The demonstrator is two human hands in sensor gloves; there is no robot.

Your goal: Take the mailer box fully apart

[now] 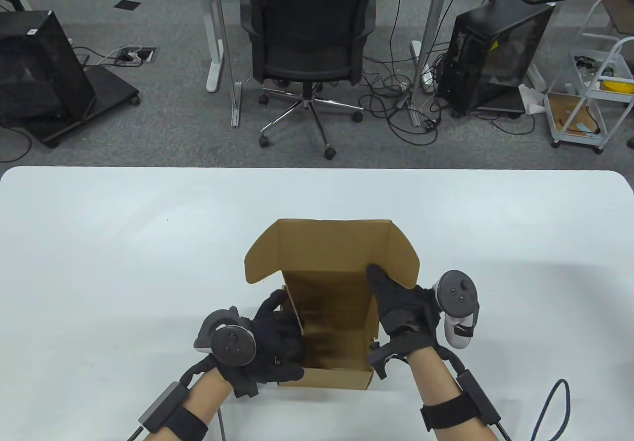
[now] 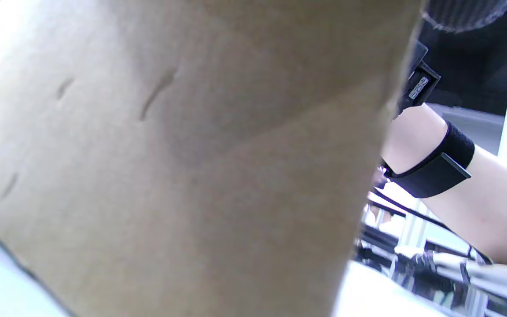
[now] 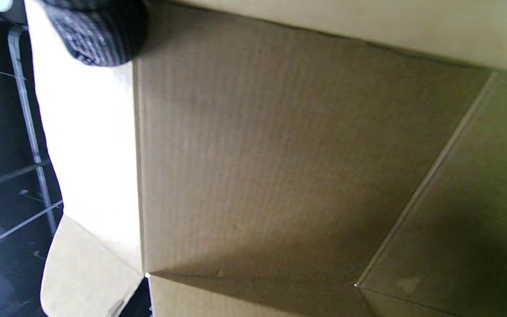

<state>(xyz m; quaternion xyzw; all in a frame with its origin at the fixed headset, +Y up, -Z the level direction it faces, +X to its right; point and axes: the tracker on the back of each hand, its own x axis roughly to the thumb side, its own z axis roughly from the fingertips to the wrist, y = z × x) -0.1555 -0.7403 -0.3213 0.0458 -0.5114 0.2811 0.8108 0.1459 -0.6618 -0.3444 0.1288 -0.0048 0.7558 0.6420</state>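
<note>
A brown cardboard mailer box (image 1: 333, 307) stands on the white table (image 1: 124, 243) near the front edge, its lid up with the side ears spread. My left hand (image 1: 277, 337) presses against the outside of the box's left wall, which fills the left wrist view (image 2: 183, 158). My right hand (image 1: 396, 302) rests on the right wall, its fingers reaching over the rim into the box. The right wrist view looks into the box's inside (image 3: 280, 167), with one gloved fingertip (image 3: 99, 35) at the top left.
Beyond the table's far edge stand an office chair (image 1: 307, 45), desk legs, a black computer tower (image 1: 495, 60) with cables and a white cart (image 1: 589, 99). A black cabinet (image 1: 34, 74) stands at far left.
</note>
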